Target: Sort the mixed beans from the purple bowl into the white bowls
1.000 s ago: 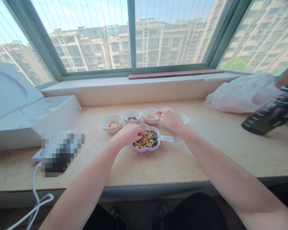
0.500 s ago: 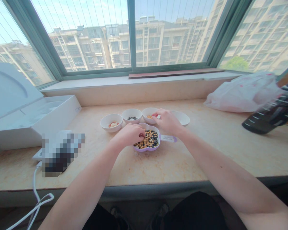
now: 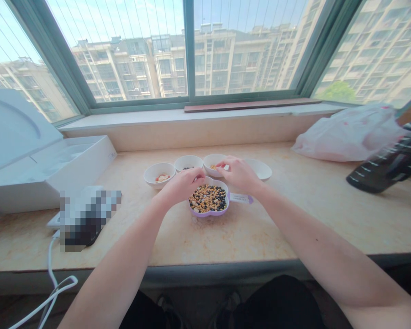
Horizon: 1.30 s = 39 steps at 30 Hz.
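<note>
A purple-rimmed, petal-shaped dish (image 3: pixel 209 214) holds mixed black and yellow beans (image 3: pixel 208 198). Over its left rim hovers my left hand (image 3: pixel 182 185), fingertips pinched together; whatever they hold is too small to make out. My right hand (image 3: pixel 240 173) reaches across the near right side of a white bowl (image 3: pixel 208 160) with a few yellow beans inside, its thumb and forefinger pinched at the bowl. Left of that bowl are a white bowl (image 3: pixel 183 161) with black beans, partly covered by my left hand, and a white bowl (image 3: pixel 150 176) with reddish and pale pieces.
Behind my right hand stands another white bowl (image 3: pixel 263 170). A label tag (image 3: pixel 239 198) sticks out from the dish. On the left are an open white box (image 3: pixel 85 160) and a blurred-out device (image 3: pixel 85 224) with a white cable. A plastic bag (image 3: pixel 349 132) and black bottle (image 3: pixel 380 160) lie right.
My left hand has lifted out of the beans and moved up and left, toward the bowl with black beans. The right hand stays at the bowl with yellow beans.
</note>
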### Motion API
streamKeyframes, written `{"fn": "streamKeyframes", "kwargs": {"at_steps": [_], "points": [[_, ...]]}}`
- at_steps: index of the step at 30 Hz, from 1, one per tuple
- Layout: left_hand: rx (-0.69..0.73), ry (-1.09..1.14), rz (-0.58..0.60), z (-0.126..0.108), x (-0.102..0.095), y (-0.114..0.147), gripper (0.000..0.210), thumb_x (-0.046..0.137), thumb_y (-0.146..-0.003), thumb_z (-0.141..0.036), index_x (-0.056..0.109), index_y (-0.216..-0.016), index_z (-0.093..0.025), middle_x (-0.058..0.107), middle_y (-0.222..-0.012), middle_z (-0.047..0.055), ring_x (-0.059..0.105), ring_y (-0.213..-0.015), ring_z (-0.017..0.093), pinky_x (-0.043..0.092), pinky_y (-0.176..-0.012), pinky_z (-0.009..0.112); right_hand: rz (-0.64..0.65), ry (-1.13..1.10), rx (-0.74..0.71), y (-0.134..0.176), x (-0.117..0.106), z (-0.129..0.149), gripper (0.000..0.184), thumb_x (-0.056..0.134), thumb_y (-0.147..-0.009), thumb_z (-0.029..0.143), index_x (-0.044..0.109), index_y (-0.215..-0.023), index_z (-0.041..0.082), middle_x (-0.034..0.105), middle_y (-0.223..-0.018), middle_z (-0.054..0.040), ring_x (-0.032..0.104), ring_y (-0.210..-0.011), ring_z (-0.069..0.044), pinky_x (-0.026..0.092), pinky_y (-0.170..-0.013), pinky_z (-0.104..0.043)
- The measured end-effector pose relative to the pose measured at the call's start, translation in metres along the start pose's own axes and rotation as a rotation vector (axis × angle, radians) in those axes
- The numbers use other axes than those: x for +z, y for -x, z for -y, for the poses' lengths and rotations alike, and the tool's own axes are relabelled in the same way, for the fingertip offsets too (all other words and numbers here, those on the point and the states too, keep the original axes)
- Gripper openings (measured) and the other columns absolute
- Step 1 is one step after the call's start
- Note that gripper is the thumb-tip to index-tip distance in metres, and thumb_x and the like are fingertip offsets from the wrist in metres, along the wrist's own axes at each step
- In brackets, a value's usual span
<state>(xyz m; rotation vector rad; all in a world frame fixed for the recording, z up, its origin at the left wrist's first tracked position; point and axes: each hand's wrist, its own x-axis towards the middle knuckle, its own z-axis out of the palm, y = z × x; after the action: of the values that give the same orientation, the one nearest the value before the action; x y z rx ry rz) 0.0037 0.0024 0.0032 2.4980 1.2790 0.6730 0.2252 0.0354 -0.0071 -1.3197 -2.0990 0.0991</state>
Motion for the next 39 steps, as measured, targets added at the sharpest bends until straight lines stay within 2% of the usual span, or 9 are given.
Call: {"fn": "streamKeyframes", "kwargs": {"at_steps": [4, 8, 12, 18, 26, 34, 39], "points": [[-0.028, 0.138, -0.232, 0.005, -0.003, -0.002, 0.015, 0.042, -0.102, -0.028, 0.055, -0.1, -0.021, 0.068, -0.091, 0.001, 0.062, -0.082, 0.014, 0.046, -0.077, 0.027, 0.015, -0.016, -0.009, 0.0, 0.001, 0.0, 0.019, 0.06, -0.092, 0.026, 0.078, -0.095, 0.02, 0.075, -0.098, -0.0074, 0.067, -0.079, -0.02, 0.049, -0.078, -0.035], [0.018, 0.233, -0.477, 0.009, 0.0, -0.004, 0.01, 0.041, -0.102, -0.027, 0.049, -0.1, -0.022, 0.064, -0.088, 0.0, 0.06, -0.081, 0.014, 0.045, -0.075, 0.026, 0.037, -0.026, -0.027, 0.0, 0.004, -0.001, 0.02, 0.06, -0.093, 0.028, 0.078, -0.095, 0.019, 0.076, -0.101, -0.007, 0.068, -0.082, -0.02, 0.05, -0.079, -0.035], [0.056, 0.206, -0.59, 0.007, -0.001, -0.002, 0.007, 0.047, -0.1, -0.029, 0.047, -0.097, -0.022, 0.061, -0.086, -0.001, 0.058, -0.076, 0.012, 0.044, -0.072, 0.026, 0.051, -0.057, -0.046, 0.002, 0.005, 0.002, 0.02, 0.061, -0.094, 0.03, 0.077, -0.095, 0.02, 0.076, -0.101, -0.0061, 0.068, -0.084, -0.02, 0.05, -0.079, -0.034], [0.095, 0.081, -0.564, 0.009, -0.003, 0.0, 0.01, 0.054, -0.097, -0.03, 0.05, -0.094, -0.021, 0.057, -0.073, -0.005, 0.053, -0.063, 0.01, 0.04, -0.062, 0.023, 0.046, -0.086, -0.06, 0.006, 0.005, 0.009, 0.018, 0.061, -0.093, 0.028, 0.077, -0.094, 0.02, 0.076, -0.101, -0.0059, 0.068, -0.084, -0.02, 0.048, -0.078, -0.033], [0.129, -0.09, -0.574, 0.012, -0.003, 0.001, 0.008, 0.057, -0.095, -0.028, 0.056, -0.097, -0.021, 0.066, -0.075, -0.004, 0.057, -0.063, 0.01, 0.039, -0.06, 0.022, 0.049, -0.102, -0.082, 0.006, 0.007, 0.01, 0.016, 0.062, -0.093, 0.026, 0.077, -0.094, 0.019, 0.075, -0.098, -0.006, 0.066, -0.079, -0.018, 0.048, -0.077, -0.032], [0.139, -0.134, -0.469, 0.011, -0.001, 0.001, 0.006, 0.061, -0.092, -0.023, 0.065, -0.096, -0.021, 0.065, -0.066, -0.005, 0.057, -0.057, 0.01, 0.039, -0.06, 0.023, 0.031, -0.133, -0.037, 0.007, 0.004, 0.015, 0.019, 0.063, -0.093, 0.028, 0.075, -0.106, 0.019, 0.075, -0.1, -0.0068, 0.066, -0.077, -0.018, 0.049, -0.074, -0.032], [0.132, -0.14, -0.414, 0.01, -0.001, 0.001, 0.008, 0.062, -0.092, -0.022, 0.07, -0.091, -0.021, 0.063, -0.06, -0.005, 0.055, -0.052, 0.01, 0.038, -0.059, 0.024, 0.029, -0.147, -0.054, 0.006, 0.004, 0.015, 0.017, 0.064, -0.092, 0.027, 0.075, -0.101, 0.019, 0.075, -0.098, -0.0056, 0.066, -0.076, -0.018, 0.049, -0.074, -0.032]]}}
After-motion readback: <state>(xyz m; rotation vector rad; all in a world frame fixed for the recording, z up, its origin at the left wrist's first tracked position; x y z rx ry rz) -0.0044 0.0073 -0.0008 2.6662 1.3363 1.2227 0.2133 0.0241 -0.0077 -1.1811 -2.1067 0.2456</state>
